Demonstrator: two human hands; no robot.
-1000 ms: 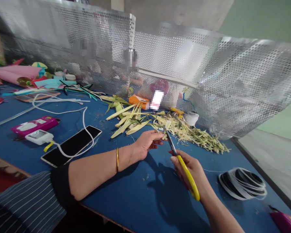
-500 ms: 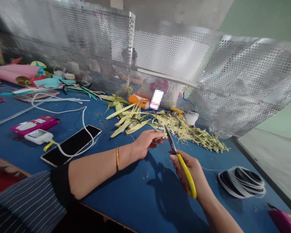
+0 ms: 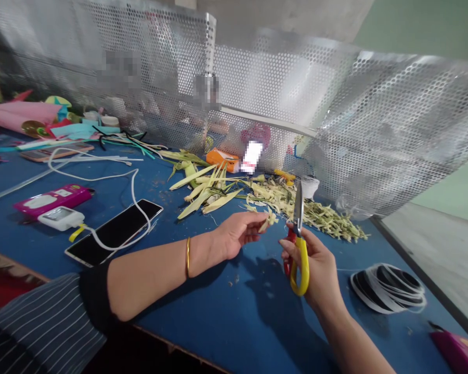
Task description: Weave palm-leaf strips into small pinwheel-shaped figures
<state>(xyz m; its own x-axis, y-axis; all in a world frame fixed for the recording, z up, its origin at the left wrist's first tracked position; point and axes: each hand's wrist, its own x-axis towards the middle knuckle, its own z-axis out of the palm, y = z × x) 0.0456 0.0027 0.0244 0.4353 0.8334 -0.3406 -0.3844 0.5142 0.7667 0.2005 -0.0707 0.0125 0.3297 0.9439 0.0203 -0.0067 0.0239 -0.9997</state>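
My left hand (image 3: 237,234) pinches a small pale leaf piece (image 3: 268,220) between thumb and fingers, just above the blue table (image 3: 203,306). My right hand (image 3: 315,267) grips yellow-handled scissors (image 3: 298,244), whose blades point up and stand a little to the right of the leaf piece. Just behind both hands lies a heap of shredded pale green leaf strips (image 3: 308,208), with longer yellow-green leaves (image 3: 205,189) to its left.
A black phone (image 3: 115,231) with a white cable, a white charger (image 3: 60,218) and a pink case (image 3: 52,197) lie at the left. A coil of black and white band (image 3: 388,288) sits at the right. A perforated metal screen (image 3: 335,119) closes the back.
The scissors have swung from leaning left at the leaf piece to upright, moving right and away from it. My left hand has stayed put with the leaf piece.
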